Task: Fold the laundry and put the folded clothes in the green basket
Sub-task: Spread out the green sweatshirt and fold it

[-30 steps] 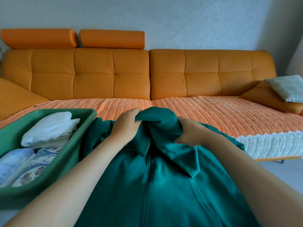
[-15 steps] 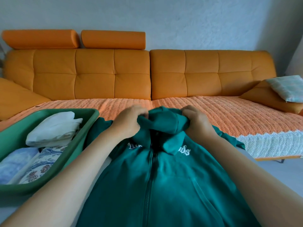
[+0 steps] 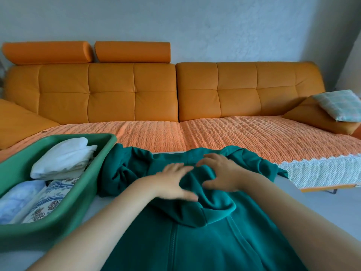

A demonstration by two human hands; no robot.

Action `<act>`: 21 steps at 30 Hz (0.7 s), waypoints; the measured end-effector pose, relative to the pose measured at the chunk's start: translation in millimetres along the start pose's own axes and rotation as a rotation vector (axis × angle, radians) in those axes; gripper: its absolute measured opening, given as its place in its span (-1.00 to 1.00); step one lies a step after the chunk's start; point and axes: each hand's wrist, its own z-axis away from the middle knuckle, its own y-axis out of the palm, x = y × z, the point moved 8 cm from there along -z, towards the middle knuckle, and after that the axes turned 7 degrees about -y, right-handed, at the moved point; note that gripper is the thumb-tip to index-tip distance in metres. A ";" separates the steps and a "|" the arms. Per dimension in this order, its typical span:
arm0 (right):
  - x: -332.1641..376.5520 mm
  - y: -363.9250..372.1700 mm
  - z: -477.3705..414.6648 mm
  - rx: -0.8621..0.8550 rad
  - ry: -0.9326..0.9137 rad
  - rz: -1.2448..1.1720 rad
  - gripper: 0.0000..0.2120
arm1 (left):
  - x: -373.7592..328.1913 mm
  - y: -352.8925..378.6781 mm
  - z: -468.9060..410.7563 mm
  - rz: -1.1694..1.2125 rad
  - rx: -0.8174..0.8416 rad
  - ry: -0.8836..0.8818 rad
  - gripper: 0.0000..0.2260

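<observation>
Left edge of pale surface (image 3: 322, 208): green basket (image 3: 101, 165), folded laundry (image 3: 62, 159) inside. Bunched hoodie sleeve (image 3: 121, 171) just beside basket's right wall, closes that gap. Right of hoodie (image 3: 214, 247): bare surface, open passage to far edge. Beyond far edge: sofa seat (image 3: 234, 137) flat, cushions (image 3: 336, 106) at right end.

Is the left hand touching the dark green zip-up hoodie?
Touching. The head view shows the left hand flat on the hood of the dark green zip-up hoodie.
</observation>
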 end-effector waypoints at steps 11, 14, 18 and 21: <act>-42.5 14.5 -28.1 -0.041 0.218 -0.086 -0.59 | 69.8 -39.6 -21.8 0.161 -0.357 -0.247 -0.64; -63.2 15.9 -38.0 -0.037 0.323 0.094 -0.52 | 103.3 -41.6 -35.8 -0.041 -0.316 -0.492 -0.55; -88.1 20.4 -59.6 0.062 0.401 0.161 -0.42 | 110.7 -41.5 -59.9 -0.115 -0.247 -0.559 -0.45; -102.3 21.4 -76.9 0.098 0.399 0.184 -0.36 | 114.3 -37.4 -77.7 0.057 -0.182 -0.543 -0.34</act>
